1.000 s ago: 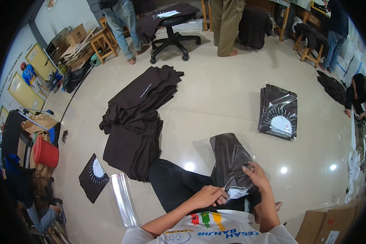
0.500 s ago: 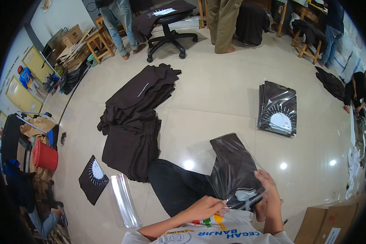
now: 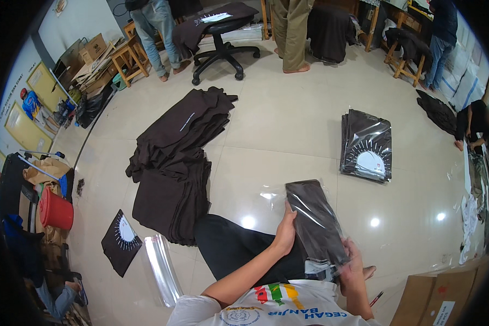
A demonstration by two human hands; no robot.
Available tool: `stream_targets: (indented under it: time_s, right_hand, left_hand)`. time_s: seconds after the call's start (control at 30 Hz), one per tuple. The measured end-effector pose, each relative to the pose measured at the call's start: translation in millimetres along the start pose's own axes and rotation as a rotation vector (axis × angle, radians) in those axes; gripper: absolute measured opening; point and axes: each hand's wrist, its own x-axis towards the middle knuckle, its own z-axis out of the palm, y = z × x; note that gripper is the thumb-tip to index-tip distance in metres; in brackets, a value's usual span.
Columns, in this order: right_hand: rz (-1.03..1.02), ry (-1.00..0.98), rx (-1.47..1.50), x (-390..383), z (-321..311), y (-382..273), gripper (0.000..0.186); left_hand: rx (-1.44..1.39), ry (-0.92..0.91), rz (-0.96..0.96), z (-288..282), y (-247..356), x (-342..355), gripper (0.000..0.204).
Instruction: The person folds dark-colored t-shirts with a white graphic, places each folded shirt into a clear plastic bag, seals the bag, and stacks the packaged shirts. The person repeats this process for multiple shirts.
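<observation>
A folded dark brown shirt (image 3: 316,220) in a clear plastic bag lies tilted over my lap. My left hand (image 3: 287,231) is closed on its left edge, with the thumb up along the side. My right hand (image 3: 351,257) grips the lower right corner of the bag. A white patch of print shows at the shirt's near end, next to my own shirt. To the left, a stack of clear plastic bags (image 3: 164,271) lies on the floor beside a folded brown shirt with a white half-circle print (image 3: 121,242).
Piles of brown shirts (image 3: 171,198) lie ahead to the left. Bagged shirts (image 3: 365,144) are stacked ahead to the right. A cardboard box (image 3: 445,299) stands at the near right, a red bucket (image 3: 56,209) at the left. Farther off are a wheeled chair (image 3: 220,57) and several people.
My left hand has gone from the bag's near end up to its left edge. The bag now lies smoother and narrower around the shirt. My right hand has slid slightly nearer to me.
</observation>
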Motion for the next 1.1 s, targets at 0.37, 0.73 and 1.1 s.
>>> stream_targets:
  time_s: [0.37, 0.73, 1.1]
  right_hand:
    - [-0.035, 0.407, -0.343, 0, 35, -19, 0.052]
    - [-0.168, 0.634, -1.765, -17, 61, -18, 0.046]
    - [-0.064, 0.418, -1.489, -10, -6, 11, 0.045]
  left_hand:
    - [-0.121, 0.092, 0.058, 37, 40, 1, 0.089]
    - [0.052, 0.05, 0.109, 26, 21, -11, 0.089]
    - [0.248, 0.006, 0.145, 40, 18, -15, 0.091]
